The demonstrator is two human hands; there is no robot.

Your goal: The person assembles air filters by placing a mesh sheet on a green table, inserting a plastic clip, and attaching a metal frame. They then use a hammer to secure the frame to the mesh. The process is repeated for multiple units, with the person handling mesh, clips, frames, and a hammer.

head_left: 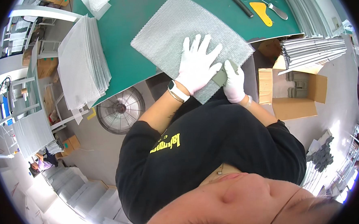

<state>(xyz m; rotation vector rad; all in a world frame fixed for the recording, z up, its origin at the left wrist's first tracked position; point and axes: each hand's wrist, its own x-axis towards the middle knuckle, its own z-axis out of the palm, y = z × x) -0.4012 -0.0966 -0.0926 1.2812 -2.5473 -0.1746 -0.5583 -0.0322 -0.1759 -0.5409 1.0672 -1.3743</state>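
Note:
A square sheet of silvery mesh (167, 35) lies turned cornerwise on the green table (121, 54), its near corner jutting past the table edge. My left hand (197, 64), in a white glove, rests flat on the sheet with its fingers spread. At the sheet's near right edge my right hand (234, 82), also gloved in white, grips a flat grey-green block (220, 78) between thumb and fingers. The block lies against the mesh close to my left thumb; part of it is hidden by my right hand.
A tall stack of mesh sheets (83, 64) stands at the table's left. A yellow scraper (261, 13), a black-handled tool (238, 3) and a grey-handled screwdriver (277, 11) lie at the far right. Below are a floor fan (120, 111) and an open cardboard box (295, 108).

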